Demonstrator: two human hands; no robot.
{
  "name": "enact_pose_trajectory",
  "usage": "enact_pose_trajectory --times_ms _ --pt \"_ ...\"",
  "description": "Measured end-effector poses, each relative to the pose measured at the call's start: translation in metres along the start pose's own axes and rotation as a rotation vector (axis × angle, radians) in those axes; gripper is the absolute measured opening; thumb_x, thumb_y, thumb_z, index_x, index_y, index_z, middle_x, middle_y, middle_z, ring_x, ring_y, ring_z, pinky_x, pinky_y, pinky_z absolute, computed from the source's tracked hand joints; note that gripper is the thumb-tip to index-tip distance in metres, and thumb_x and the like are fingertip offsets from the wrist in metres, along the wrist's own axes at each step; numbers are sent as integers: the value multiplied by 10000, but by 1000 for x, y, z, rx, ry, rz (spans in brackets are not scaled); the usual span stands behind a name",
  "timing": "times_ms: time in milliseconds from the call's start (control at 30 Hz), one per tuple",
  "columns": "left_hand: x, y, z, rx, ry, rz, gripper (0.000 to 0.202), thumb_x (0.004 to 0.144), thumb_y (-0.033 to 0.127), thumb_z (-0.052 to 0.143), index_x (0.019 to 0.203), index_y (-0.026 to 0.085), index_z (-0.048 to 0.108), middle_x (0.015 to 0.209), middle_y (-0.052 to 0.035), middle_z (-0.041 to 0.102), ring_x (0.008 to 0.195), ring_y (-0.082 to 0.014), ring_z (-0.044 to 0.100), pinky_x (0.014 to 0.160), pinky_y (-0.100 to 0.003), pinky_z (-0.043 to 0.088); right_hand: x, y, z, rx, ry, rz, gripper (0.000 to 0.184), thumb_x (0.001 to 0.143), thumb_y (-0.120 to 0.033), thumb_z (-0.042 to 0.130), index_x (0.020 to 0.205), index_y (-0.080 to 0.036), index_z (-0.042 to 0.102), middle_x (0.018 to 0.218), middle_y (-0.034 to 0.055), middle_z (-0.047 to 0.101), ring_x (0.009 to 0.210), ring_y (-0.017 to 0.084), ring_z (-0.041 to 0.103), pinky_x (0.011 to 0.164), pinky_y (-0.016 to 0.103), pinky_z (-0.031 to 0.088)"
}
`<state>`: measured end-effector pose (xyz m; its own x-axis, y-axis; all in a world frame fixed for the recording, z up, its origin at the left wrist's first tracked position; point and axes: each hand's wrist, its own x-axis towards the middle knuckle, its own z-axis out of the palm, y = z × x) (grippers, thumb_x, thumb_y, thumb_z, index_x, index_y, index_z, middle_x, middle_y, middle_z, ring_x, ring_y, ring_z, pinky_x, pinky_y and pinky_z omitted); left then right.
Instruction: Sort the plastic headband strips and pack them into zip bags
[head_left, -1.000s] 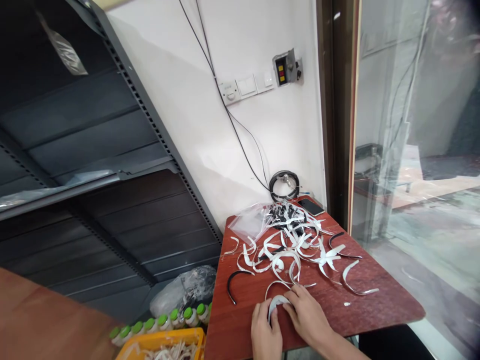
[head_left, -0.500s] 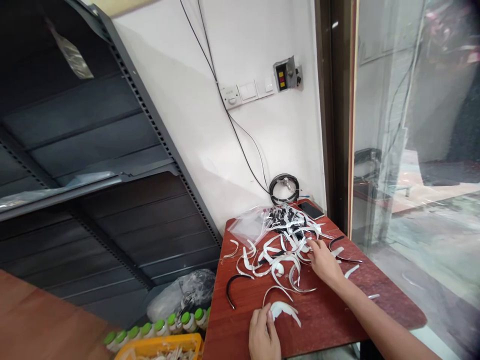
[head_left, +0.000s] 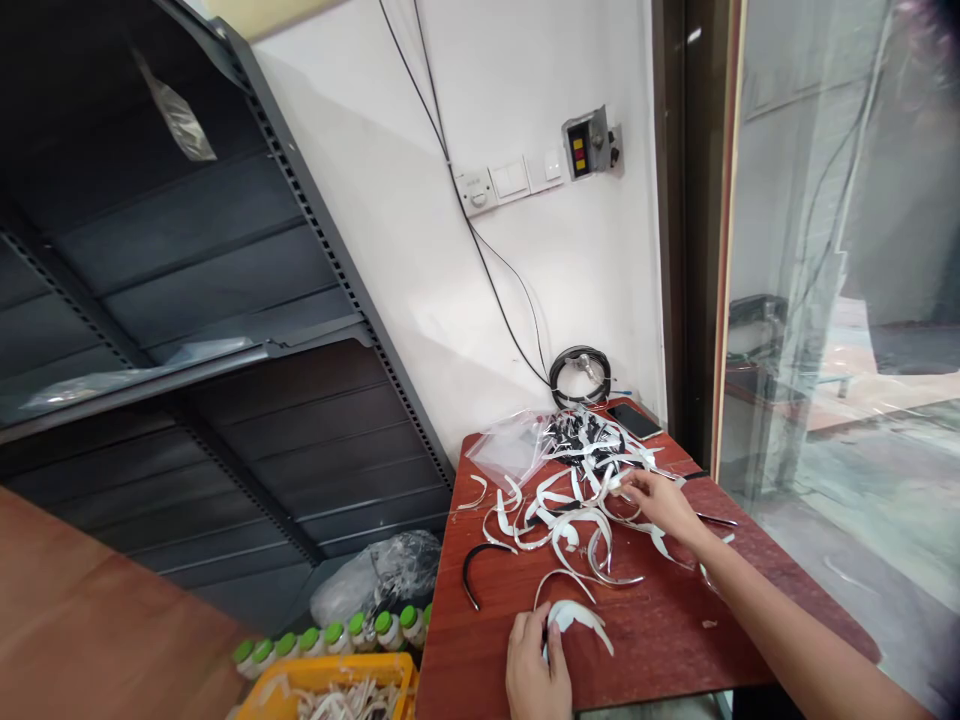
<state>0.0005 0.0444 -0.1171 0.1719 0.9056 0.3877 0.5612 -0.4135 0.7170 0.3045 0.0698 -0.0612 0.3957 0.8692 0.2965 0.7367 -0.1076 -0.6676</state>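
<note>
My left hand (head_left: 532,668) is at the table's near edge, its fingers gripping the end of a white curved strip (head_left: 577,622). My right hand (head_left: 664,508) reaches across the red-brown wooden table (head_left: 660,640), with its fingertips in a tangled pile of white and black curved strips (head_left: 574,505). Whether those fingers hold a strip is hard to tell. Left of the pile lies a black curved strip (head_left: 471,575). A clear plastic bag (head_left: 510,447) lies under the pile's far side.
A black phone (head_left: 634,421) and a coiled black cable (head_left: 579,378) sit at the table's far corner. Green-capped white bottles (head_left: 330,638) and a yellow crate of pale strips (head_left: 330,688) stand low at left, beside a dark metal shelf (head_left: 225,300). A glass door (head_left: 825,300) runs along the right.
My right hand has left the strip near the table's edge and moved up and right into the pile. My left hand stays at the white strip.
</note>
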Motion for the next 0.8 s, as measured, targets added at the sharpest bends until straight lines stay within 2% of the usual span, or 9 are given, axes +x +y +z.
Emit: enact_pose_trajectory --times_ms 133,200,300,433,667,800 --pt "-1 1 0 8 20 -11 384 868 427 382 992 203 669 944 -107 654 911 -231 607 796 -319 462 -11 -4 0 -204 92 -57 275 825 -129 440 1016 -148 637 1059 120 580 994 242 515 865 336 367" --pt "-1 1 0 13 16 -8 382 870 423 377 988 206 668 935 -104 653 907 -227 609 797 -316 463 -18 -8 0 -290 86 -113 313 830 -82 413 1011 -175 650 1102 119 544 1036 251 465 892 349 329" --pt "-1 3 -1 20 14 8 373 870 418 379 973 209 670 910 -97 652 891 -222 612 798 -313 463 -22 -13 1 -389 19 -199 302 844 -86 421 876 -226 687 1019 88 550 991 244 445 838 340 322" --pt "0 2 -2 28 5 6 375 872 420 376 974 209 667 908 -98 651 885 -224 612 795 -313 460 -14 -15 2 -478 -53 -259 280 845 -128 465 697 -219 685 886 82 544 939 250 427 755 336 305" --pt "-1 -5 2 17 5 20 360 869 414 394 973 203 667 892 -91 649 871 -219 610 792 -309 448 -4 -20 10 -494 -104 -328 233 838 -122 480 791 -193 697 915 101 555 932 250 427 778 349 297" --pt "0 -6 3 20 7 28 358 868 412 390 966 207 667 882 -90 647 853 -215 612 768 -297 452 -5 -21 14 -422 -104 -293 259 815 -82 466 689 -155 682 897 125 569 945 261 441 811 368 297"
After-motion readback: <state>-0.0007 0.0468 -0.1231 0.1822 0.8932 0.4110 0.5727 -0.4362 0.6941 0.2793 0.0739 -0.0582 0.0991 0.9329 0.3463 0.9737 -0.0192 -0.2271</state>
